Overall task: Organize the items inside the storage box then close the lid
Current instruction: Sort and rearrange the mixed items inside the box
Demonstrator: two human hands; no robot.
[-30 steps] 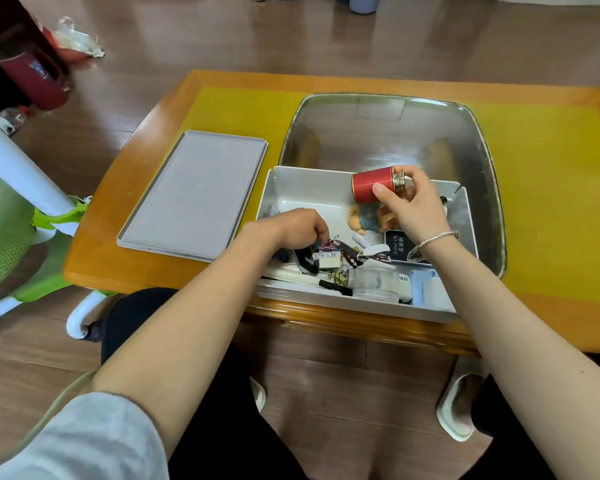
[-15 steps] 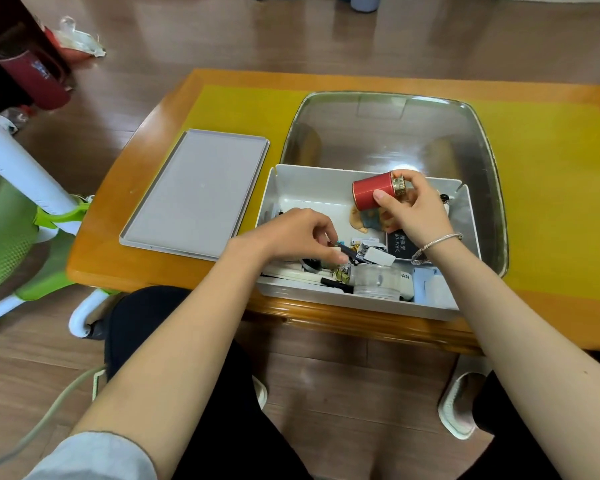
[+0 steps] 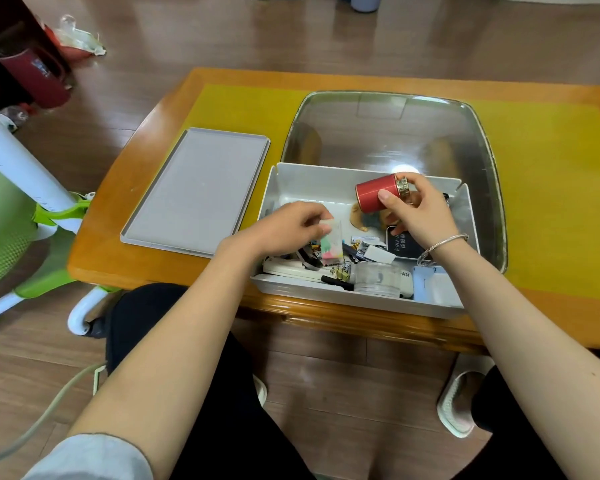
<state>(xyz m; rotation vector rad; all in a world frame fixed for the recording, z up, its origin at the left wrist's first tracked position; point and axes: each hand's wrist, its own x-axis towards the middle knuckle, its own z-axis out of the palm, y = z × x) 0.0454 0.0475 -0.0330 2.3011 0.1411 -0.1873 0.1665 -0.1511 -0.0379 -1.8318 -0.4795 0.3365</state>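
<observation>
Sorting is under way in the box (image 3: 333,178) at frame centre. The right hand (image 3: 420,213) grips a red tin (image 3: 376,197) above it; the left hand (image 3: 288,226) pinches a clear packet (image 3: 331,242). Next, each needs a tidy spot; the lid (image 3: 194,188) lies left on the desk (image 3: 125,202).

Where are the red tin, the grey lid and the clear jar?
red tin (image 3: 374,197), head view, its side wall
grey lid (image 3: 196,188), head view, flat centre
clear jar (image 3: 376,277), head view, its top
</observation>
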